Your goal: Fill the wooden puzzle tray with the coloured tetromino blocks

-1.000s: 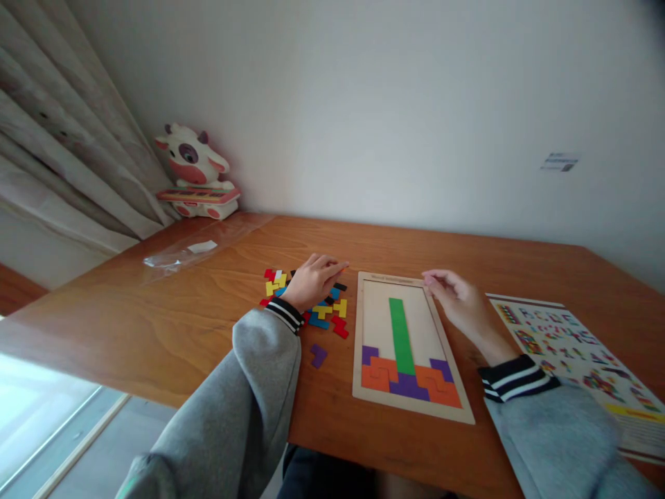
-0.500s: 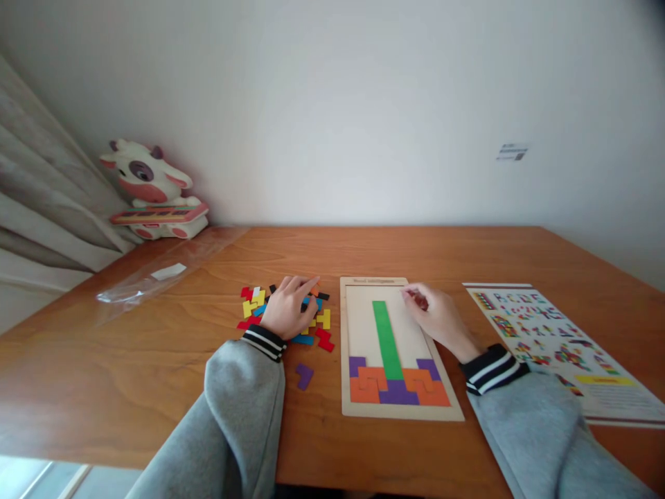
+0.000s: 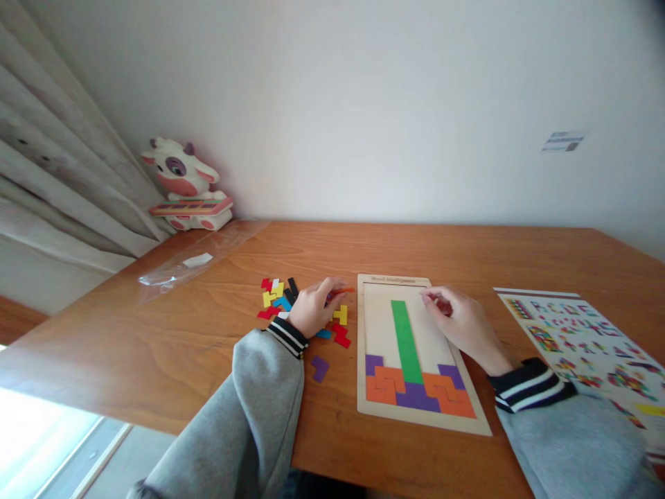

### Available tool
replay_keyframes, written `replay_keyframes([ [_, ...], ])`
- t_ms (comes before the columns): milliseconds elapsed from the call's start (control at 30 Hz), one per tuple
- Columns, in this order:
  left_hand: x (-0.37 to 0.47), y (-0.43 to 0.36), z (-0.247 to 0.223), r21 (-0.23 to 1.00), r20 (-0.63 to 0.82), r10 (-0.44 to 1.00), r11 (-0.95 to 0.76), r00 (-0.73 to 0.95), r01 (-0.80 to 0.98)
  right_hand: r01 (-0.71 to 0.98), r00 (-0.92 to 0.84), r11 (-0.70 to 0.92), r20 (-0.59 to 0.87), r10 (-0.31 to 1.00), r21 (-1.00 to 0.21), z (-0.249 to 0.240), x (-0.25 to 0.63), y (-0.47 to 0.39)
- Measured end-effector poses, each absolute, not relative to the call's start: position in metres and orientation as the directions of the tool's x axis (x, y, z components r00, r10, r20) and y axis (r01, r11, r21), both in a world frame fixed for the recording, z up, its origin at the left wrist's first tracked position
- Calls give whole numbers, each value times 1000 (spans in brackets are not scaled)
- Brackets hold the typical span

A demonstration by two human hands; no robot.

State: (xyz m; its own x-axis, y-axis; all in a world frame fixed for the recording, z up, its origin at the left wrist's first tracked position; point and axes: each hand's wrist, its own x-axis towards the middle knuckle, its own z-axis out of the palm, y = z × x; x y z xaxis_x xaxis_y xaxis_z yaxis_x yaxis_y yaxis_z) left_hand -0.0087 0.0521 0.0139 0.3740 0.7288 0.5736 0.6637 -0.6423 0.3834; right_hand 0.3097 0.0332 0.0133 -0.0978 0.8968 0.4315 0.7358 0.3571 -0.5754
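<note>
My left hand [image 3: 316, 305] is over the pile of flat coloured puzzle pieces and pinches an orange puzzle piece [image 3: 343, 290] between thumb and fingers. Around and under it lie yellow, blue, black, white and red pieces; a yellow piece [image 3: 341, 315] and a red piece [image 3: 341, 335] show at its right. Closer to me, a purple piece [image 3: 320, 368] lies apart. My right hand [image 3: 457, 320] hovers by the right edge of the wooden puzzle board [image 3: 364, 333], its fingers curled together, their inside hidden. Orange and purple pieces fill the board's near end, with a green strip [image 3: 406, 339] standing up its middle.
A printed pattern sheet [image 3: 587, 346] lies at the right. Back left are a clear plastic bag [image 3: 171, 274] and a cow-shaped toy keyboard [image 3: 190, 187] beside the curtain [image 3: 67, 173]. The wall rises behind the table [image 3: 218, 360].
My left hand has lifted an orange piece from the pile and draws it up at the fingertips. My right hand stays by the board. The whole view has shifted to the left.
</note>
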Motion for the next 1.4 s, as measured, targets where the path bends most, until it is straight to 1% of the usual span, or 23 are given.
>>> replay_keyframes([
  [100, -13, 52, 19, 275, 559, 722, -625, 407, 731, 745, -104, 361, 438, 893, -560, 9, 312, 35],
  [167, -20, 54, 24, 195, 564, 722, -587, 399, 786, 751, -108, 364, 440, 891, -551, 8, 314, 35],
  [233, -29, 57, 28, 165, 574, 734, -538, 363, 827, 756, -114, 363, 437, 892, -544, 7, 315, 36],
  [267, -34, 59, 29, 179, 573, 747, -515, 336, 838, 758, -117, 364, 436, 892, -542, 7, 315, 36],
  [300, -40, 61, 30, 219, 566, 768, -491, 300, 843, 759, -121, 365, 435, 892, -539, 7, 315, 36],
  [433, -63, 67, 28, 490, 471, 873, -382, 131, 784, 764, -119, 362, 435, 893, -534, 8, 315, 35],
  [467, -68, 68, 27, 530, 450, 886, -364, 110, 765, 764, -116, 360, 435, 893, -535, 9, 315, 35],
  [500, -72, 69, 26, 546, 440, 893, -355, 101, 759, 764, -116, 361, 436, 892, -535, 9, 314, 35],
  [533, -76, 69, 26, 534, 437, 894, -349, 103, 770, 763, -116, 363, 438, 891, -536, 9, 314, 36],
  [700, -83, 68, 25, 346, 428, 890, -326, 161, 880, 760, -121, 366, 436, 892, -537, 9, 314, 36],
  [833, -84, 68, 26, 266, 469, 866, -327, 174, 907, 762, -121, 359, 425, 897, -539, 9, 314, 36],
  [900, -83, 68, 27, 204, 488, 835, -392, 254, 897, 761, -121, 356, 421, 899, -542, 9, 314, 36],
  [967, -80, 68, 26, 161, 470, 797, -500, 379, 851, 757, -119, 357, 422, 899, -548, 9, 314, 35],
  [1033, -76, 67, 25, 163, 429, 770, -580, 472, 798, 752, -117, 360, 426, 897, -552, 9, 314, 35],
  [1067, -74, 66, 24, 170, 412, 767, -596, 492, 785, 751, -115, 361, 429, 896, -552, 9, 314, 35],
  [1233, -68, 65, 23, 205, 371, 787, -587, 493, 783, 757, -116, 356, 424, 898, -548, 8, 314, 35],
  [1400, -67, 62, 25, 190, 344, 771, -616, 535, 765, 766, -116, 355, 428, 896, -536, 6, 315, 36],
])
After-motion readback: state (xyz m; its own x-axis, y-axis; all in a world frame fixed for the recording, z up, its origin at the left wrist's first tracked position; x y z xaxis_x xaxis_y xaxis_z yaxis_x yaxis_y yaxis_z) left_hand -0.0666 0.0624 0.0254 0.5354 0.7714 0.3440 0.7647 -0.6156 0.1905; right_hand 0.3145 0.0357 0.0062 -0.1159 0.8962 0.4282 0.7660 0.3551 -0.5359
